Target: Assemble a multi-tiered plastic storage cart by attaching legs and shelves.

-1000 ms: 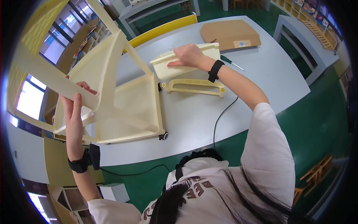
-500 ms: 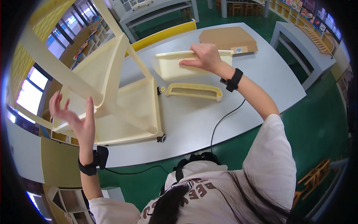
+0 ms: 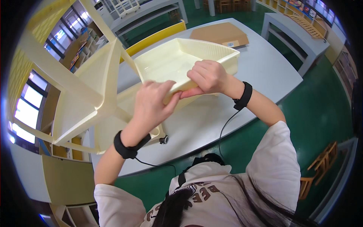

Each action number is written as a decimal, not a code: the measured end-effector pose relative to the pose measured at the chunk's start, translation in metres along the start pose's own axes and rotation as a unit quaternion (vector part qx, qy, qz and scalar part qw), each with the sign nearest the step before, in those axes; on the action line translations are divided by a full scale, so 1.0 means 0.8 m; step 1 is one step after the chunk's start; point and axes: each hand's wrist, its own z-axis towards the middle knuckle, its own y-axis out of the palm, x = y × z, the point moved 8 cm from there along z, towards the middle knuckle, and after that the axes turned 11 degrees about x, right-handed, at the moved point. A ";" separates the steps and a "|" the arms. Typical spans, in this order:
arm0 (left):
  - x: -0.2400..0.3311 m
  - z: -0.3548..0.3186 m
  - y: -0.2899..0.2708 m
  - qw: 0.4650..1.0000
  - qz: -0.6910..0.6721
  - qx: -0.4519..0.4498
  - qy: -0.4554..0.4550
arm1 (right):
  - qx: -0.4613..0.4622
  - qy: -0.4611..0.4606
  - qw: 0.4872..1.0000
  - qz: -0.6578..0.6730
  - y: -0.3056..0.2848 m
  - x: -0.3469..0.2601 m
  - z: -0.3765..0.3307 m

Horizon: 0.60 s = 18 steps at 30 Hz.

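Cream plastic tray [image 3: 177, 60], near rim gripped by both hands' fingers [image 3: 166, 90].

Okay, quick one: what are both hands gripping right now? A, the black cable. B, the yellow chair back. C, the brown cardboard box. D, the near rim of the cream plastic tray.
D: the left hand and right hand both clamp the near rim of the cream plastic tray, raised above the grey table; the cardboard box lies untouched behind it.

Green floor [image 3: 325, 109], grey tables [image 3: 264, 64], windows [image 3: 32, 96] left, bright.
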 end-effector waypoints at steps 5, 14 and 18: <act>0.031 -0.022 -0.034 0.980 0.008 0.182 0.079 | -0.015 -0.050 0.998 -0.039 -0.031 -0.042 0.022; 0.030 -0.064 -0.118 0.954 -0.074 0.267 0.112 | -0.144 -0.041 0.985 -0.081 -0.138 -0.139 0.065; 0.032 -0.067 -0.138 0.948 -0.133 0.244 0.153 | -0.037 0.226 0.966 -0.123 -0.249 -0.039 0.014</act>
